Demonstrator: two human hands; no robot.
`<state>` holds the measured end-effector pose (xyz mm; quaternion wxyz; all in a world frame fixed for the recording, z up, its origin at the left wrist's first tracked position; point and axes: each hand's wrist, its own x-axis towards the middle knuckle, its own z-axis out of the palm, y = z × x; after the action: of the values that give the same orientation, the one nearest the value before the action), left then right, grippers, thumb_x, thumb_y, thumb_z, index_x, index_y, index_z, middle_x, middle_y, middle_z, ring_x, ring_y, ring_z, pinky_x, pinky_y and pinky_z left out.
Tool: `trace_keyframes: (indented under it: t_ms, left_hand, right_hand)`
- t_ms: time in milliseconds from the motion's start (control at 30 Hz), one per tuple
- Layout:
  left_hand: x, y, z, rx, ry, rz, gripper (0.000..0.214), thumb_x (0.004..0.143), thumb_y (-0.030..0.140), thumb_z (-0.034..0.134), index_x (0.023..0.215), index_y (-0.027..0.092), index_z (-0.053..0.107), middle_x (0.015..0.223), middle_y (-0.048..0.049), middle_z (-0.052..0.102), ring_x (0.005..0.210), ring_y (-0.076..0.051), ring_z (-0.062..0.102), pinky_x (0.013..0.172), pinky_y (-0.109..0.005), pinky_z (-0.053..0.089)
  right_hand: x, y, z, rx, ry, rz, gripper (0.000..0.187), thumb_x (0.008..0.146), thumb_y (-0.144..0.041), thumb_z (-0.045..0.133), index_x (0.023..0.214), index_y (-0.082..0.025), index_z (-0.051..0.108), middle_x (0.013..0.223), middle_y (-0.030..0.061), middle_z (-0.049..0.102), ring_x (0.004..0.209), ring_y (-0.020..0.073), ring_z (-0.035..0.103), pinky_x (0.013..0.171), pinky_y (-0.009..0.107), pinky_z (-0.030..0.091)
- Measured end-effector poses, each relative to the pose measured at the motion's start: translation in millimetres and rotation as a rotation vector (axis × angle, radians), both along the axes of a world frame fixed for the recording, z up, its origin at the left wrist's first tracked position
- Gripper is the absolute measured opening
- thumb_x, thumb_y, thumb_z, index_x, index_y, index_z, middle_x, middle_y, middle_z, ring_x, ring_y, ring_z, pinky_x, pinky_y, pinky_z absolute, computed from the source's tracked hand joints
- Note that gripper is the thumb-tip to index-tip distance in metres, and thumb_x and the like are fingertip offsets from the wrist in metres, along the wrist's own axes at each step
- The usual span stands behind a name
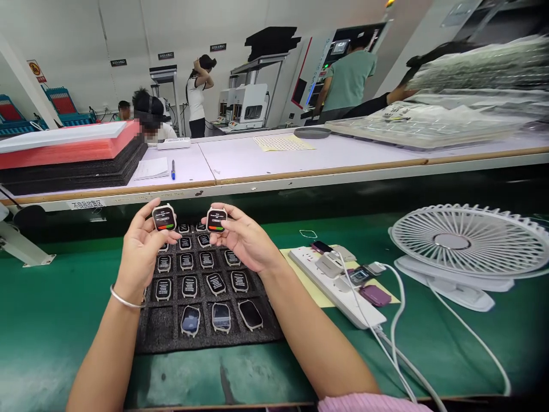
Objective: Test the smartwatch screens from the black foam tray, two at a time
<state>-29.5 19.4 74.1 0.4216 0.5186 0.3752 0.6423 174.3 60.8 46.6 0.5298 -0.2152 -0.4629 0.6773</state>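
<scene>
My left hand (143,243) grips a smartwatch (164,218) without a strap, its lit screen facing me with white text and a red-green bar. In my right hand (246,237) is a matching smartwatch (215,220), held by its edges with a similar screen lit. Both are raised above a black foam tray (160,326) with square pockets. Several strapless watches sit in the pockets; most show white text. In the front row, a watch (250,315) has a dark screen, and the pocket at the left end holds nothing. My forearms cover parts of the tray's sides.
To the right lie a white power strip (309,263) with chargers and cables, a purple case (375,294) and a white fan (467,243). A raised shelf (240,157) behind bears foam sheets (64,151), a blue pen (173,170) and plastic trays (412,123). Several people are beyond.
</scene>
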Motion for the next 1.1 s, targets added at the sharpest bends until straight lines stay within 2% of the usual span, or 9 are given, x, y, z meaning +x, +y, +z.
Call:
trace_keyframes:
  t_ms: [167, 333, 667, 933, 1100]
  left_hand:
    - [4, 5, -4.6, -0.078, 0.015, -0.028, 0.069, 0.069, 0.016, 0.071, 0.134, 0.018, 0.051, 0.103, -0.0051, 0.070, 0.062, -0.006, 0.061, 0.060, -0.020, 0.051]
    - [7, 5, -5.6, -0.171, 0.005, -0.078, 0.073, 0.068, 0.017, 0.070, 0.138, 0.018, 0.048, 0.103, -0.0041, 0.066, 0.062, -0.007, 0.060, 0.056, -0.021, 0.048]
    - [12, 6, -13.3, -0.045, 0.055, -0.108, 0.061, 0.073, 0.020, 0.072, 0.131, 0.019, 0.052, 0.103, -0.0051, 0.067, 0.066, -0.010, 0.066, 0.063, -0.024, 0.056]
    - [15, 6, -14.0, -0.014, 0.065, -0.108, 0.050, 0.074, 0.022, 0.076, 0.119, 0.019, 0.055, 0.095, -0.0032, 0.069, 0.062, -0.010, 0.066, 0.059, -0.022, 0.057]
    - [16, 5, -16.0, -0.015, 0.043, -0.139, 0.052, 0.074, 0.020, 0.074, 0.122, 0.019, 0.053, 0.100, -0.0044, 0.069, 0.068, -0.013, 0.071, 0.068, -0.027, 0.062]
  right_hand:
    - [-5, -9, 0.1, 0.017, -0.041, 0.057, 0.049, 0.072, -0.011, 0.067, 0.119, -0.022, 0.058, 0.101, 0.0036, 0.073, 0.069, 0.0124, 0.069, 0.066, 0.027, 0.053]
    - [-8, -9, -3.5, 0.003, -0.067, 0.061, 0.049, 0.074, -0.008, 0.063, 0.120, -0.022, 0.059, 0.105, 0.0048, 0.072, 0.076, 0.0145, 0.071, 0.070, 0.029, 0.055]
    - [-9, -12, -0.7, 0.070, -0.065, 0.062, 0.049, 0.074, -0.008, 0.066, 0.120, -0.022, 0.058, 0.104, 0.0041, 0.072, 0.074, 0.0130, 0.071, 0.068, 0.028, 0.057]
    - [-8, -13, -0.1, 0.101, -0.072, 0.055, 0.045, 0.078, -0.013, 0.069, 0.120, -0.022, 0.058, 0.102, 0.0041, 0.072, 0.070, 0.0123, 0.069, 0.065, 0.027, 0.056]
    - [-9, -14, 0.5, 0.136, -0.096, 0.036, 0.046, 0.075, -0.011, 0.066, 0.119, -0.023, 0.058, 0.099, 0.0024, 0.070, 0.069, 0.0112, 0.066, 0.065, 0.026, 0.053]
